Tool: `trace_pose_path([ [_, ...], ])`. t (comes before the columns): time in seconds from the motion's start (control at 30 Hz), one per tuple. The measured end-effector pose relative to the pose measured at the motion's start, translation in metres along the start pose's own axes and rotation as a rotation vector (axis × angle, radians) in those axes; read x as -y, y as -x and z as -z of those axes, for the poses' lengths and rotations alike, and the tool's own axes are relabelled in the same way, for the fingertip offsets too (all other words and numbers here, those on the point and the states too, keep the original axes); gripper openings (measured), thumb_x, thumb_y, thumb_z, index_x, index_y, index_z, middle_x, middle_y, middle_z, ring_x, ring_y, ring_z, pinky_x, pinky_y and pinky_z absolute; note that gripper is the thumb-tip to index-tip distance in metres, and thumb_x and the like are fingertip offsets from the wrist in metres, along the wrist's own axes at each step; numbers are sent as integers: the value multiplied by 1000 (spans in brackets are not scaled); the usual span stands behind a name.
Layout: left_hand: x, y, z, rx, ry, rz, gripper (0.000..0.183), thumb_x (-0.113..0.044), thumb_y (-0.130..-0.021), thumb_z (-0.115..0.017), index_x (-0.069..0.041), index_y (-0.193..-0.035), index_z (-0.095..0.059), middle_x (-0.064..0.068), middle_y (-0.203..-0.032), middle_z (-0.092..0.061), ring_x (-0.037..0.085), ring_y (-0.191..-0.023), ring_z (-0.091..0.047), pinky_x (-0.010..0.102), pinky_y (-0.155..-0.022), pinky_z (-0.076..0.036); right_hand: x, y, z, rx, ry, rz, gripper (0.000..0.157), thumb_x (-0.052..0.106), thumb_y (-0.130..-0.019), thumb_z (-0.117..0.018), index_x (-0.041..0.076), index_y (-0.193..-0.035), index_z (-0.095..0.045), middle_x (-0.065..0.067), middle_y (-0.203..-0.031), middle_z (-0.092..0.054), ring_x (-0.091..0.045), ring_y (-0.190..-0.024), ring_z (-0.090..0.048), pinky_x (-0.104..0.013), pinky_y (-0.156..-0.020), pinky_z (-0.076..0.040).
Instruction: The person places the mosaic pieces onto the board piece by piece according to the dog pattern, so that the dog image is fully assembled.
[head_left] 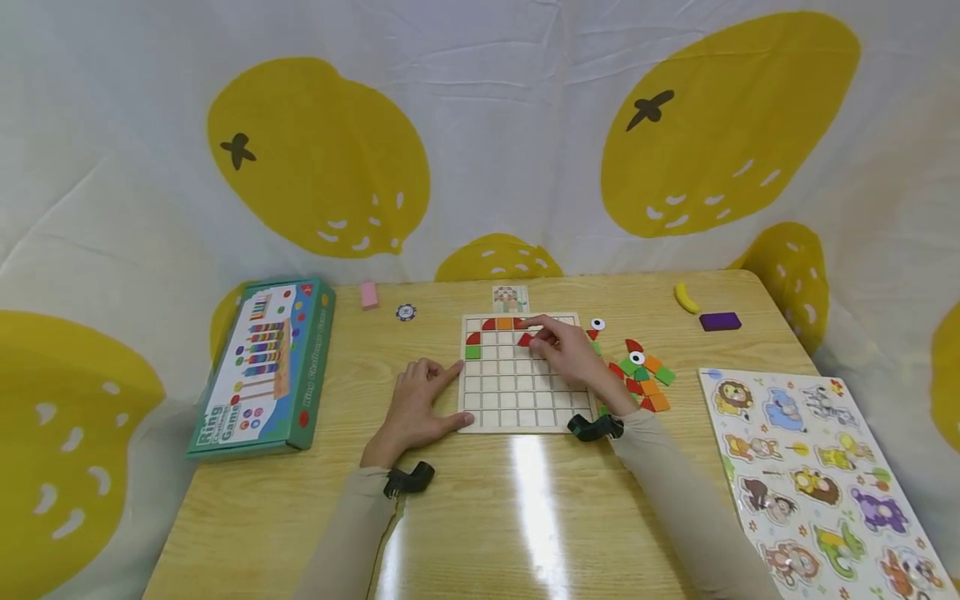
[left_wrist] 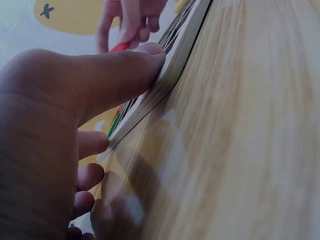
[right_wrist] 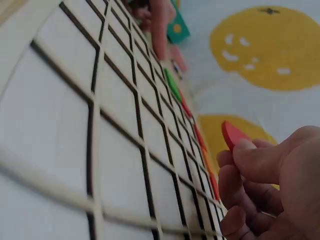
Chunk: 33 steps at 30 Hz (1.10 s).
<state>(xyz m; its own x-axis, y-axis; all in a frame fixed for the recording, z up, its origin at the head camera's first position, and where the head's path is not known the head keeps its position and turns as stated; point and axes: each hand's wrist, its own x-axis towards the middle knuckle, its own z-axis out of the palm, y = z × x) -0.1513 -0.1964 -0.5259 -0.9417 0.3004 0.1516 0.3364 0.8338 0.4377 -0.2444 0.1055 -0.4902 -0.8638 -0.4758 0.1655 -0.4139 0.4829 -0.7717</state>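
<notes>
A wooden grid board (head_left: 517, 417) lies on the table, with a few colored tiles in its far-left part: red quarter-rounds (head_left: 473, 339), an orange square (head_left: 505, 323) and a green square (head_left: 472, 352). My left hand (head_left: 416, 408) rests at the board's left side, thumb and index finger stretched out and touching its edge. Over the upper middle of the grid, my right hand (head_left: 570, 354) pinches a red quarter-round tile (right_wrist: 234, 135) between thumb and fingers. That tile is held above the board, tilted, in the right wrist view.
Loose tiles (head_left: 652, 387) lie in a pile right of the board, with white eye discs (head_left: 597, 324). A pattern card (head_left: 511, 298) sits behind it. A game box (head_left: 258, 375) stands left, an animal puzzle (head_left: 817, 475) right. A banana (head_left: 686, 297) and purple block (head_left: 720, 322) lie back right.
</notes>
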Motion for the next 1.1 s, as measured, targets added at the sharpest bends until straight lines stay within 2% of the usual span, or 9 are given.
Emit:
trace_pose_path([
  [0.2,-1,-1,0,1,0,-4,90,-72,-75,-67,-28,-150,-44,4,-114,-44,21,-103,-37,42,-89,-31,21,-16,-38,84,-26,-1,16,17,-94,-68,13,-110,-69,3,-88,-69,-10,-76,-63,-30,-72,-51],
  [0.4,0,-1,-1,6,1,-4,89,-72,-75,-67,-30,-150,-43,3,-112,-43,21,-102,-36,41,-88,-30,32,-23,-59,117,23,39,8,19,-93,-70,16,-100,-72,8,-82,-65,-8,-72,-59,-27,-67,-48],
  [0.8,1,-1,0,-2,4,-8,88,-70,-75,-68,-30,-150,-43,2,-112,-43,21,-100,-36,39,-85,-28,39,-28,-69,101,134,41,11,19,-91,-73,17,-101,-75,7,-89,-65,-9,-70,-54,-27,-65,-45],
  [0.97,2,-1,0,-17,7,-31,88,-69,-75,-69,-28,-150,-45,2,-110,-43,21,-98,-36,38,-83,-28,41,-31,-72,91,196,41,10,19,-89,-74,19,-98,-77,6,-89,-66,-9,-72,-54,-28,-66,-45],
  [1.1,2,0,0,-23,12,-39,88,-68,-76,-70,-27,-150,-45,3,-110,-43,21,-97,-35,38,-83,-28,41,-32,-72,86,182,43,9,18,-89,-74,18,-97,-78,6,-88,-67,-10,-73,-55,-28,-67,-45],
])
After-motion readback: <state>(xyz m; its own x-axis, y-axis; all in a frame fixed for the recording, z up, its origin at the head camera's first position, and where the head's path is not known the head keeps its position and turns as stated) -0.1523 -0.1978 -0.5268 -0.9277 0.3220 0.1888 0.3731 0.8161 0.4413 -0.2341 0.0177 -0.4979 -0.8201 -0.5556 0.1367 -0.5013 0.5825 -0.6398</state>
